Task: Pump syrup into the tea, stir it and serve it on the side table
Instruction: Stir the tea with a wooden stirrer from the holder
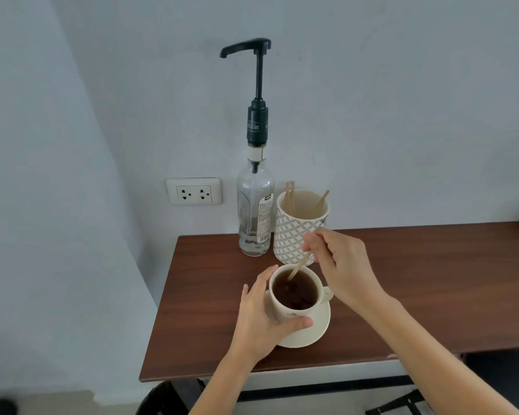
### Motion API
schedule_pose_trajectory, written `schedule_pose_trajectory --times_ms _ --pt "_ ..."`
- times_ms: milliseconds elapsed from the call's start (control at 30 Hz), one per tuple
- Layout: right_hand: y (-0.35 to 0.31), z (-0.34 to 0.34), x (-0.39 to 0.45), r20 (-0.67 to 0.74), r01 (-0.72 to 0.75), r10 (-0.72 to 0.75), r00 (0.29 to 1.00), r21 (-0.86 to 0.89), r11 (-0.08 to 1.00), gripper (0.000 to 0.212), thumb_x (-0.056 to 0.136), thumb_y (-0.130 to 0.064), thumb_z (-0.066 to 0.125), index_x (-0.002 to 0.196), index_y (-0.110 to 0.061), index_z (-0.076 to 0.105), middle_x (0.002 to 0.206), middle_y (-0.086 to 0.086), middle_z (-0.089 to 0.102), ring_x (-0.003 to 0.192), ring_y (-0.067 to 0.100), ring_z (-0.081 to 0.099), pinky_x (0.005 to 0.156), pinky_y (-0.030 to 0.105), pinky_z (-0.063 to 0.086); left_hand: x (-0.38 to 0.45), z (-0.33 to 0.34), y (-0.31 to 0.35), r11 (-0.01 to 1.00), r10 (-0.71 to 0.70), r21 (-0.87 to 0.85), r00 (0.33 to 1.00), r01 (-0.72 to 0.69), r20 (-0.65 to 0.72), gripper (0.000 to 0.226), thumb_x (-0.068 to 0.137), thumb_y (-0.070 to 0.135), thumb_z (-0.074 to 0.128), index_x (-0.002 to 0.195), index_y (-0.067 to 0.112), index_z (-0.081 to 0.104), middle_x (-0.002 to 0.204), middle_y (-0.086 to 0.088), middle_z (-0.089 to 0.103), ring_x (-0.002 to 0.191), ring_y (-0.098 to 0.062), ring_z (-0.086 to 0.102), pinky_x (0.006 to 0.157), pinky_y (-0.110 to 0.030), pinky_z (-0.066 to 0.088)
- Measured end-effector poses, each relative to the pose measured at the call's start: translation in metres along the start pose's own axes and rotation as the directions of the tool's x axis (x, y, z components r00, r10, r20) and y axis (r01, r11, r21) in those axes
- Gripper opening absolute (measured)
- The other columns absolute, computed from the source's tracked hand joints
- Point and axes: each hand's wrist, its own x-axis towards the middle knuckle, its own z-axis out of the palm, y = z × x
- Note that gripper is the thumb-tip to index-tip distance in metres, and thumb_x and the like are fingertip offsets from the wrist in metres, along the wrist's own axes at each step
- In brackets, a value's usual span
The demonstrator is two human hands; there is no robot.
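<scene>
A cream cup (285,313) full of dark tea (295,290) stands on a cream saucer (310,332) near the left end of the brown table (417,283). My left hand (259,319) wraps around the cup's left side. My right hand (339,265) pinches a wooden stir stick (298,266) whose lower end dips into the tea. Behind the cup stands a clear syrup bottle (255,205) with a tall black pump (252,55), its spout pointing left.
A patterned white holder (294,235) with more wooden sticks sits right of the bottle, close behind my right hand. A wall socket (194,191) is on the wall at the left. The table's left edge and front edge are near the saucer.
</scene>
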Motion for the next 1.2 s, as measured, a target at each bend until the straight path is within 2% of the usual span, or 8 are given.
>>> schedule_pose_trajectory --times_ms 133,333,467,600,767,900,1067,1200 --pt "0.007 -0.014 -0.006 0.048 0.067 -0.062 0.997 -0.089 0.994 0.045 0.098 -0.033 0.041 0.07 -0.005 0.062 0.055 -0.015 0.051 0.053 -0.003 0.051 0.058 0.007 0.036 -0.001 -0.001 0.001 1.0 -0.009 0.004 1.0 0.009 0.007 0.092 0.054 0.063 0.087 0.123 0.078 0.029 0.131 0.055 0.039 0.123 0.031 0.032 0.116 -0.066 0.029" --pt "-0.007 0.0 -0.015 0.052 -0.036 0.032 0.998 0.083 0.996 0.044 0.097 -0.04 0.041 0.072 -0.012 0.064 0.051 -0.011 0.049 0.05 0.006 0.049 0.052 0.011 0.038 -0.001 -0.001 0.003 1.0 -0.003 0.022 1.0 0.003 0.01 0.091 0.055 0.063 0.086 0.123 0.079 0.028 0.13 0.055 0.039 0.122 0.031 0.032 0.115 -0.066 0.031" --pt "0.001 -0.005 -0.001 0.005 0.06 -0.06 0.998 -0.067 0.996 0.045 0.097 -0.033 0.042 0.073 -0.003 0.065 0.058 -0.007 0.057 0.052 0.007 0.052 0.056 0.016 0.04 -0.001 -0.001 0.003 1.0 -0.004 0.016 1.0 0.004 -0.001 0.092 0.054 0.062 0.087 0.123 0.078 0.03 0.131 0.054 0.04 0.124 0.029 0.034 0.115 -0.065 0.031" --pt "0.004 -0.011 -0.01 0.041 0.046 -0.044 0.998 -0.048 0.998 0.048 0.099 -0.04 0.038 0.068 -0.012 0.061 0.05 -0.018 0.049 0.052 0.003 0.054 0.055 0.01 0.038 -0.002 -0.001 0.002 1.0 -0.004 0.013 1.0 0.004 0.0 0.091 0.054 0.062 0.087 0.124 0.078 0.03 0.131 0.053 0.041 0.124 0.029 0.035 0.116 -0.064 0.031" --pt "-0.004 -0.001 -0.007 0.013 -0.015 0.014 1.0 0.049 0.999 0.046 0.097 -0.037 0.041 0.074 -0.006 0.065 0.051 0.002 0.056 0.048 0.012 0.052 0.051 0.013 0.04 -0.001 -0.001 0.003 1.0 0.0 0.007 1.0 0.0 0.003 0.091 0.055 0.061 0.088 0.123 0.077 0.03 0.131 0.052 0.043 0.124 0.027 0.036 0.115 -0.064 0.032" --pt "0.004 -0.014 -0.002 -0.008 0.075 -0.077 0.997 -0.117 0.99 0.045 0.099 -0.032 0.041 0.07 -0.005 0.061 0.05 -0.015 0.046 0.047 0.001 0.048 0.055 0.015 0.038 -0.002 -0.001 0.002 1.0 -0.008 0.001 1.0 0.008 -0.008 0.092 0.054 0.061 0.089 0.124 0.076 0.031 0.131 0.052 0.043 0.124 0.028 0.036 0.116 -0.064 0.031" --pt "-0.001 -0.001 -0.01 0.033 -0.018 0.015 0.999 0.093 0.996 0.045 0.099 -0.039 0.039 0.073 -0.011 0.064 0.052 -0.001 0.058 0.053 0.015 0.055 0.052 0.011 0.041 -0.001 0.0 0.002 1.0 -0.002 0.002 1.0 0.002 -0.01 0.092 0.054 0.06 0.089 0.124 0.076 0.032 0.131 0.049 0.046 0.125 0.023 0.04 0.115 -0.064 0.033" --pt "0.005 -0.009 0.002 -0.04 0.069 -0.073 0.996 -0.092 0.993 0.041 0.099 -0.027 0.044 0.071 -0.003 0.062 0.049 -0.017 0.042 0.054 0.0 0.054 0.055 0.008 0.038 -0.001 0.001 0.001 1.0 -0.004 0.002 1.0 0.004 -0.02 0.091 0.055 0.061 0.089 0.125 0.075 0.033 0.132 0.049 0.044 0.125 0.025 0.038 0.114 -0.065 0.032"
